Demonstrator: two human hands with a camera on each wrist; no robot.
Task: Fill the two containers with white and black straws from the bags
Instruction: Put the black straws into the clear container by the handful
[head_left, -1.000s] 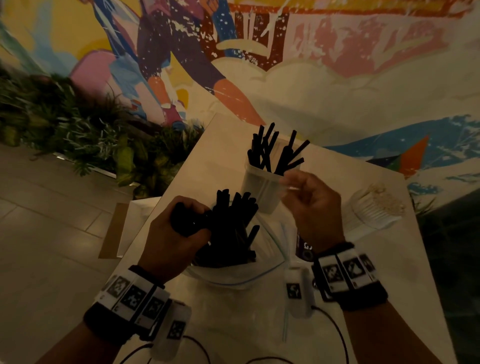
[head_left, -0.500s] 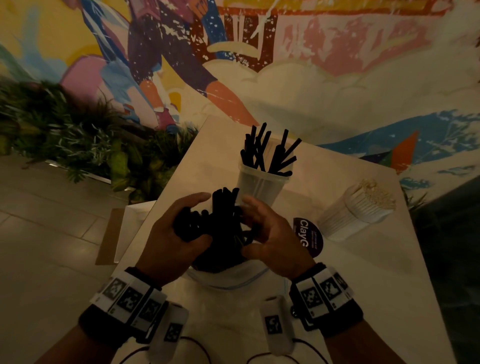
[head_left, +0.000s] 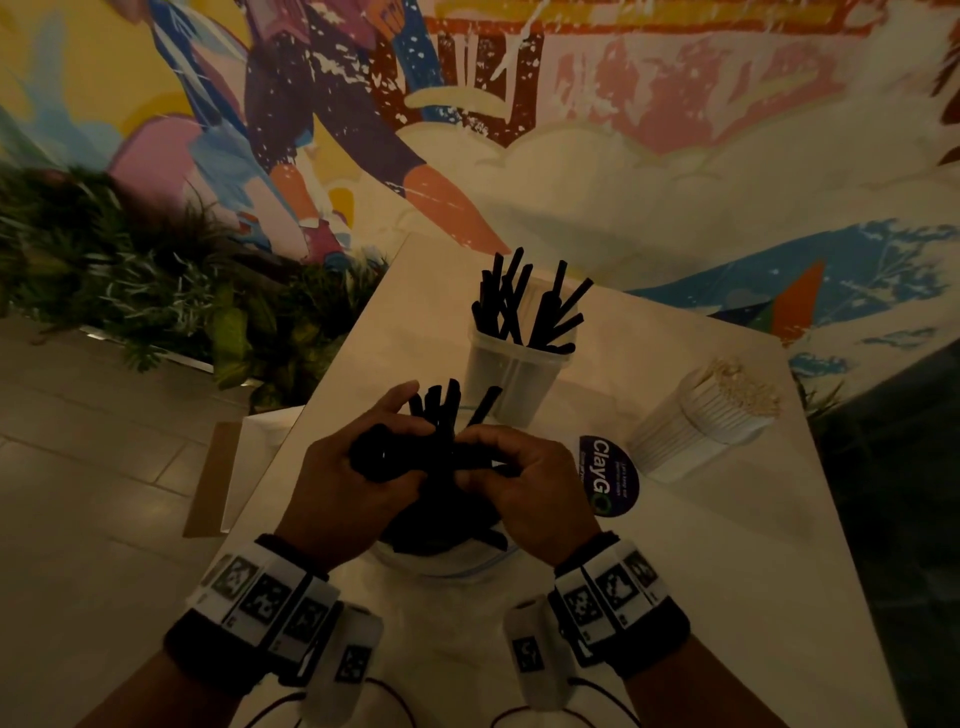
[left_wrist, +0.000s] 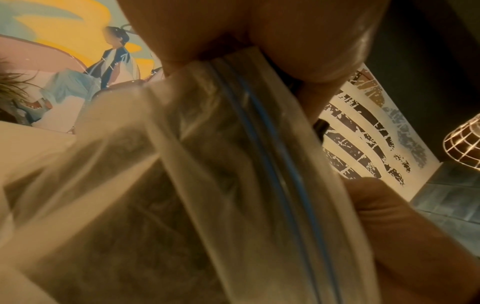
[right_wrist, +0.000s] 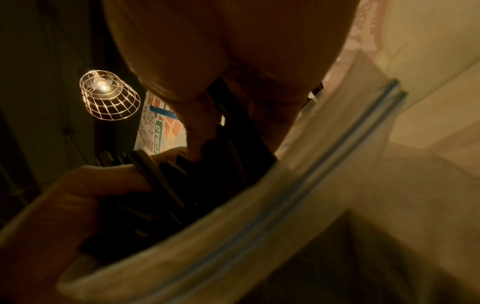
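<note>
A clear zip bag (head_left: 441, 564) with a blue seal (left_wrist: 275, 176) lies on the table near me, holding black straws (head_left: 441, 415). My left hand (head_left: 358, 478) grips a bundle of those black straws at the bag's mouth. My right hand (head_left: 519, 483) pinches black straws (right_wrist: 233, 148) from the same bundle, close beside the left. Behind them stands a clear container (head_left: 511, 371) with several black straws (head_left: 524, 306) sticking up. To the right a second container (head_left: 691, 436) lies tilted, packed with white straws (head_left: 743, 384).
The pale table (head_left: 727, 571) carries a round dark sticker (head_left: 608, 475) beside my right hand. Plants (head_left: 156, 291) and a tiled floor (head_left: 93, 493) lie to the left. A painted mural wall (head_left: 571, 130) rises behind. A caged lamp (right_wrist: 109, 94) hangs overhead.
My right hand has come back from the black-straw container to the bag and taken hold of straws there. My left hand has kept its grip on the bundle.
</note>
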